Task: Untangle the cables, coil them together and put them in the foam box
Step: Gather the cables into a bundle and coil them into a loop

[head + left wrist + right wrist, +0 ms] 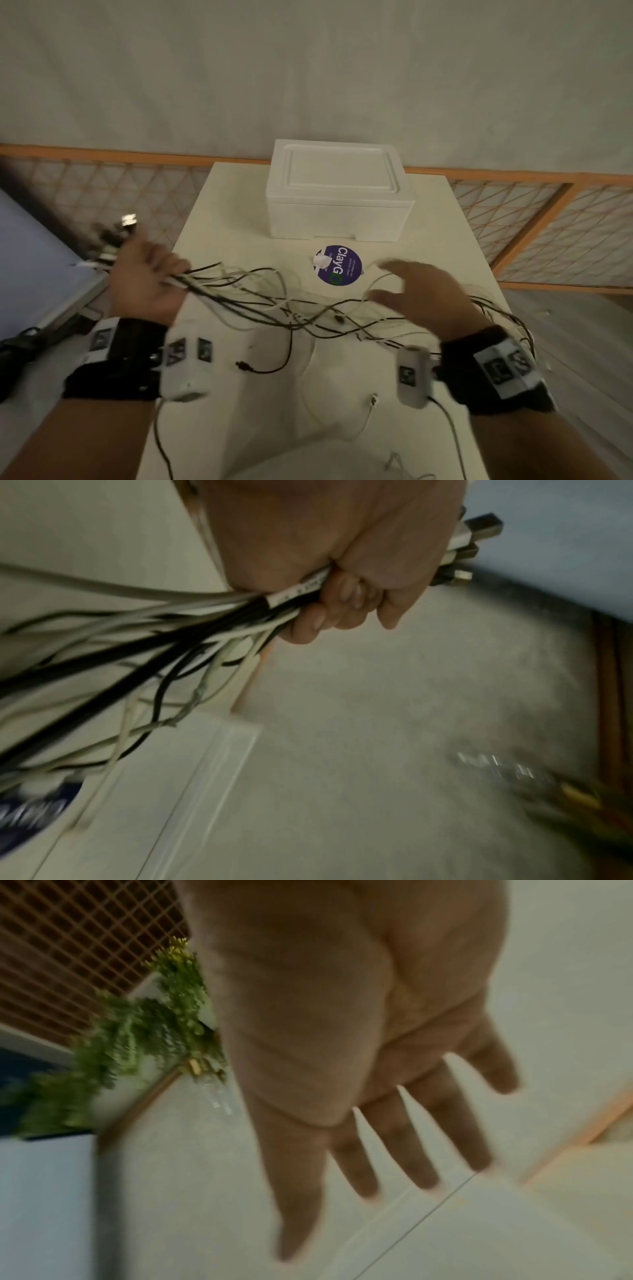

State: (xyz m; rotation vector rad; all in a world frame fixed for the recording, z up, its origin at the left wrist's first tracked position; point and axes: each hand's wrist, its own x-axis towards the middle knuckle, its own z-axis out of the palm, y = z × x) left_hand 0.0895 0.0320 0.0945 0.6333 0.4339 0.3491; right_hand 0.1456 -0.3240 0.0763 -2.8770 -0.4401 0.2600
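Note:
A bundle of thin black and white cables (274, 301) stretches across the white table (212, 212) from left to right. My left hand (144, 274) grips one end of the bundle at the table's left edge, fingers (342, 607) curled round the cables (192, 620), with USB plugs (472, 542) sticking out past the fist. My right hand (414, 294) hovers over the strands at the right, fingers (394, 1139) straight and spread, holding nothing. Some cables loop round behind my right wrist. The white foam box (339, 188) stands shut at the table's far end.
A round purple sticker (339, 265) lies on the table in front of the box. Loose cable ends (246, 366) trail toward the near edge. A lattice screen (548, 226) runs behind the table. A blue-grey surface (30, 260) lies to the left; a plant (143, 1031) shows in the right wrist view.

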